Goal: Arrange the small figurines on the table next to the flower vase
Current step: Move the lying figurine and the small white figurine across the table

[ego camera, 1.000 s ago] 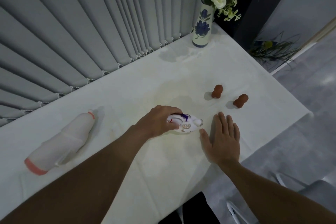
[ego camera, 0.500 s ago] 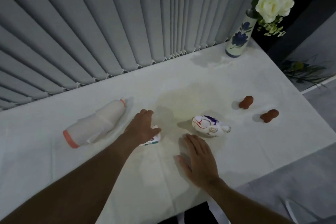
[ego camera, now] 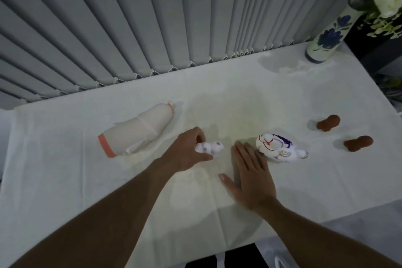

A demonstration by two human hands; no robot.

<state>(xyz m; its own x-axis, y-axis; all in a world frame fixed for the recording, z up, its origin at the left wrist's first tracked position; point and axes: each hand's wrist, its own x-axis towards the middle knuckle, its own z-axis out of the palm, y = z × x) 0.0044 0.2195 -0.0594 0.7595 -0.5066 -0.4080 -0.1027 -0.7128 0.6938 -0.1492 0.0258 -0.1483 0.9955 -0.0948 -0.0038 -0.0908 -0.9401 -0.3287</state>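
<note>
Here no writing reads; left hand (ego camera: pixel 187 152) pinches a white figurine (ego camera: pixel 210 148), right hand (ego camera: pixel 250 177) flat, fingers spread

A small white figurine (ego camera: pixel 210 148), possibly an animal with grey spots, is pinched in fingers at mid-table. A larger white painted figurine (ego camera: pixel 279 148) lies on its side nearby. Two brown figurines (ego camera: pixel 328 123) (ego camera: pixel 358 143) lie farther right. The blue-flowered vase (ego camera: pixel 327 38) stands upright at the far right corner.
</note>
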